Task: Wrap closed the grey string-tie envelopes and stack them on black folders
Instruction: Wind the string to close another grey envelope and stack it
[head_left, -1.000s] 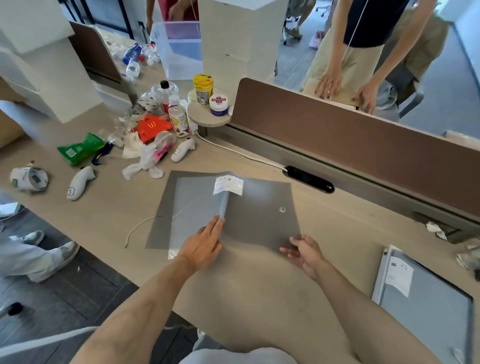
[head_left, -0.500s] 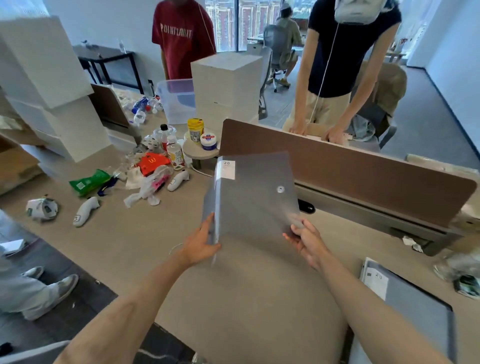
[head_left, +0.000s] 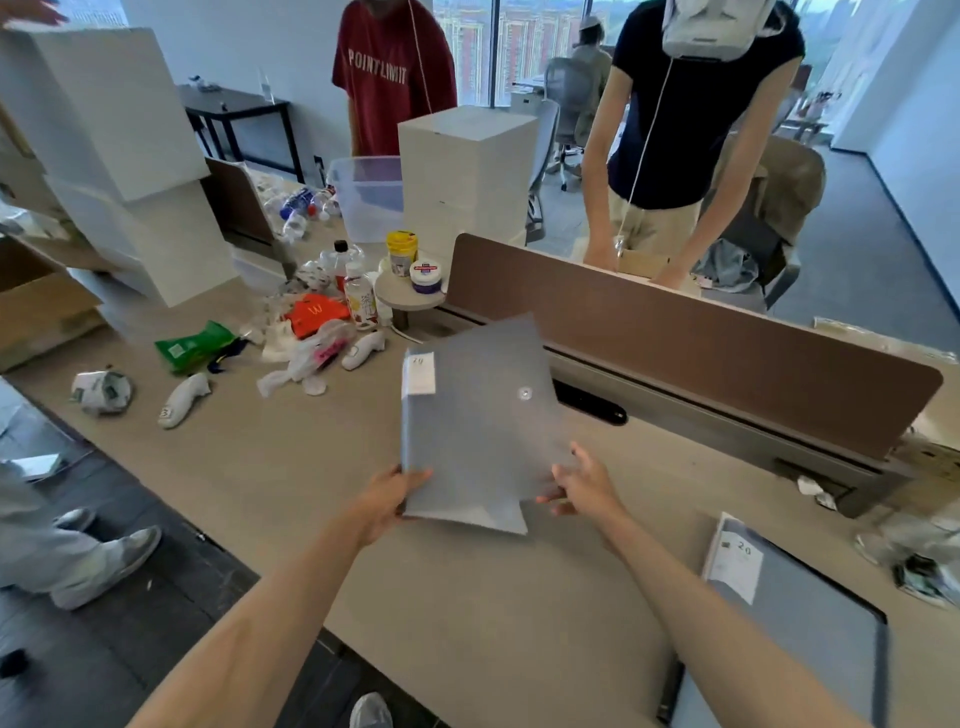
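Note:
A grey string-tie envelope (head_left: 478, 421) is held up off the desk, tilted, its round button facing me and a white label at its top left. My left hand (head_left: 389, 499) grips its lower left edge. My right hand (head_left: 582, 483) touches its lower right edge with fingers spread. At the desk's right front lies another grey envelope (head_left: 800, 613) with a white label, resting on a black folder (head_left: 670, 691) whose edge shows beneath it.
A brown divider panel (head_left: 675, 338) runs along the desk's far side, with two people standing behind it. Bottles, jars, wrappers and white controllers (head_left: 311, 332) litter the far left. White boxes (head_left: 130, 171) stand at the left. The desk's near edge drops to dark floor.
The envelope went from lying open flat on the desk to folded shut and lifted in both hands; it has since tilted and shifted slightly right. My view rose to take in the room.

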